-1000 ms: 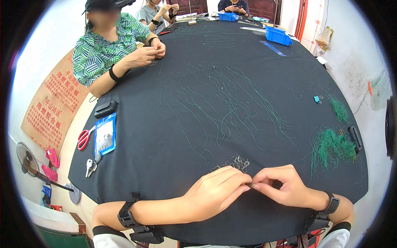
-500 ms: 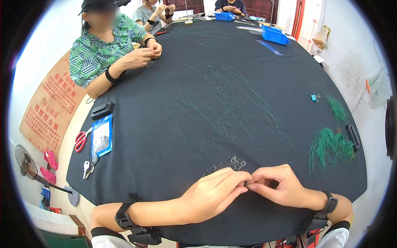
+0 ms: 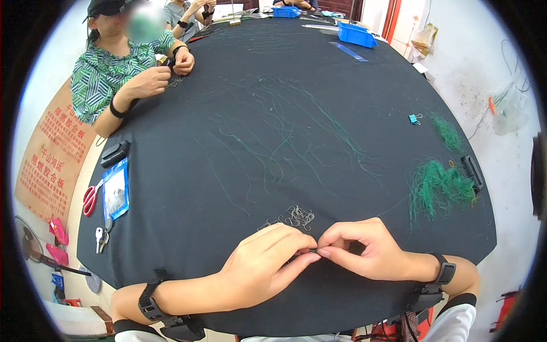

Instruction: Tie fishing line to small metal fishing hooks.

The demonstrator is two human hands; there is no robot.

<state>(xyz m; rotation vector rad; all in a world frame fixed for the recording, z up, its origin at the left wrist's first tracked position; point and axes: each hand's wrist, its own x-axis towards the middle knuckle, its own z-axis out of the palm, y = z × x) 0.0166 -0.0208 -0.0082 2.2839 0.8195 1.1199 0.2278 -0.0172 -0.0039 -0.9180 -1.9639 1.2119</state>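
Pinching a small dark piece (image 3: 313, 250) between thumb and fingers of the left hand (image 3: 262, 265), at a black-covered surface (image 3: 171, 228), and pressing together thumb and forefinger of the right hand (image 3: 380, 253) at the tips, just beside it; impossible to tell whether gripping the same piece from both sides. Facing a small heap of thin curved metal hooks (image 3: 299, 216) just beyond the left hand, long green threads (image 3: 283, 142) farther ahead of both hands, and a tangled green bundle (image 3: 439, 191) ahead and to the right of the right hand. Flanked, well left of the left hand, by red-handled scissors (image 3: 89, 201) beside a blue-edged packet (image 3: 116, 191).
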